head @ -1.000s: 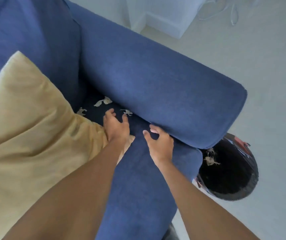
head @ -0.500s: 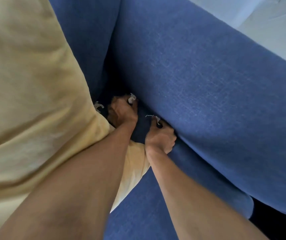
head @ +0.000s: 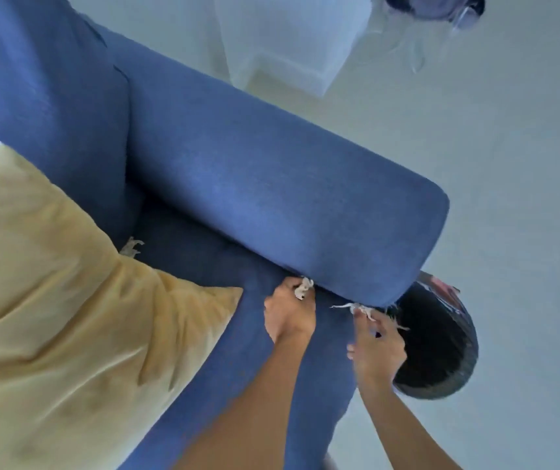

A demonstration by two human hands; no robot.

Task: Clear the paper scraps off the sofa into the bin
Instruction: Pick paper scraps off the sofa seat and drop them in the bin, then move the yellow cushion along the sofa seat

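My left hand (head: 288,313) is closed on a white paper scrap (head: 303,289) over the blue sofa seat (head: 272,385), close to the front end of the armrest (head: 288,198). My right hand (head: 378,347) pinches thin paper scraps (head: 360,308) at the sofa's edge, right beside the rim of the black round bin (head: 441,354) on the floor. One more scrap (head: 132,248) lies on the seat at the back corner, against the yellow cushion (head: 68,300).
The bin stands on the pale floor just past the armrest's front end. A white cabinet base (head: 282,45) and a dark object with cords (head: 434,8) are on the floor farther back.
Both hands have pulled back from the seat's rear corner toward the armrest's front end, each holding scraps. The right hand now reaches the bin's rim. The view has drawn back.
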